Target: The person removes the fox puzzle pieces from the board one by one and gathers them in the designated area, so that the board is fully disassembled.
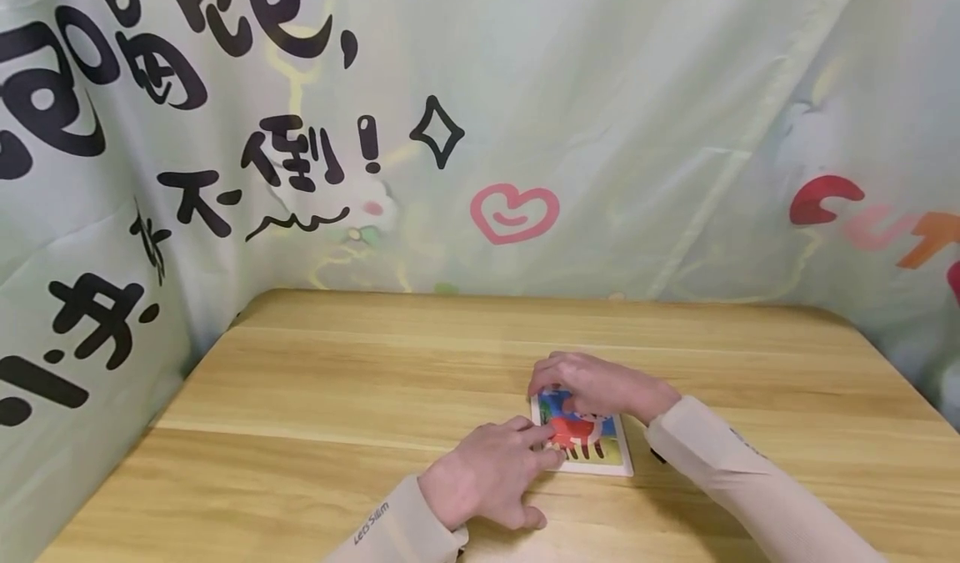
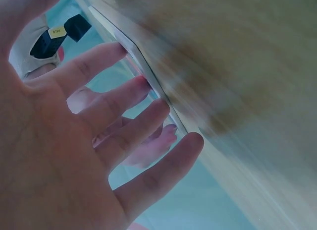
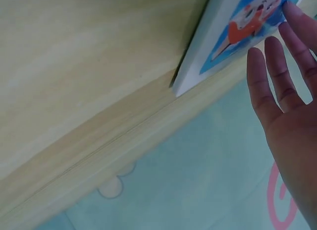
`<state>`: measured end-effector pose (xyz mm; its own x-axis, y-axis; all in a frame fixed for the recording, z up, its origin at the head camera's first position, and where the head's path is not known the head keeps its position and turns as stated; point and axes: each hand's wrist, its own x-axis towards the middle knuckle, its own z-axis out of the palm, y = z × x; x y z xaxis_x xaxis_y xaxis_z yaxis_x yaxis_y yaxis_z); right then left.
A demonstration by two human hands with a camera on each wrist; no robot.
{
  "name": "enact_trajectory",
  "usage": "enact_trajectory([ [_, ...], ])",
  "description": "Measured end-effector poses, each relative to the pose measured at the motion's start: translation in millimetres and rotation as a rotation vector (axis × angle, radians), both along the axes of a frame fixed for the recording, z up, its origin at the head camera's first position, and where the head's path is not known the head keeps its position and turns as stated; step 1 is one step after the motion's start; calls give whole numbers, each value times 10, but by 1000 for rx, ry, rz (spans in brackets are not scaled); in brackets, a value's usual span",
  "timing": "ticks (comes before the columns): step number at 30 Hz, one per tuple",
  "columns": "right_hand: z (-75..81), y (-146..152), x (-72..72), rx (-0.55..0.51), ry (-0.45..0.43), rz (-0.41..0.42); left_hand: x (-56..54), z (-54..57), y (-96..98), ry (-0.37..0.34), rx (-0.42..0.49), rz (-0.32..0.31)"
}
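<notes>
A flat picture board [image 1: 579,440] with a white border lies on the wooden table, printed with a red striped animal on blue and yellow. My left hand [image 1: 491,471] reaches in from its left side, fingers spread and fairly straight, with fingertips on the board's left part. Seen from the left wrist, those fingers meet the thin pale edge of the board [image 2: 136,54]. My right hand [image 1: 596,382] lies over the far side and covers part of the print. In the right wrist view its extended fingers [image 3: 277,66] overlap the board's side, with fingertips right at the picture.
The wooden table [image 1: 315,396] extends around the board on all sides. Behind it hangs a pale curtain [image 1: 600,113] with black lettering, a pink heart [image 1: 515,213] and coloured letters. A dark device [image 2: 59,36] sits on the right wrist over a light sleeve.
</notes>
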<state>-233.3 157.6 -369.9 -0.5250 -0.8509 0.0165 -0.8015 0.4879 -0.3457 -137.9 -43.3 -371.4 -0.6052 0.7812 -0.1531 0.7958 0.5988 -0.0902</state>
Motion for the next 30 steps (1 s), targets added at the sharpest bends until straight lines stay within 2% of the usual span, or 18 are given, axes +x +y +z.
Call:
enact_trajectory([
  [9,23,-31,-44,-11,-58,38,5,3,-7,-21,17,-2],
  [17,12,-1,-65,0,-38,18,0,-2,-8,-18,20,2],
  [30,-40,56,-42,-73,-46,3,6,0,3,7,16,5],
])
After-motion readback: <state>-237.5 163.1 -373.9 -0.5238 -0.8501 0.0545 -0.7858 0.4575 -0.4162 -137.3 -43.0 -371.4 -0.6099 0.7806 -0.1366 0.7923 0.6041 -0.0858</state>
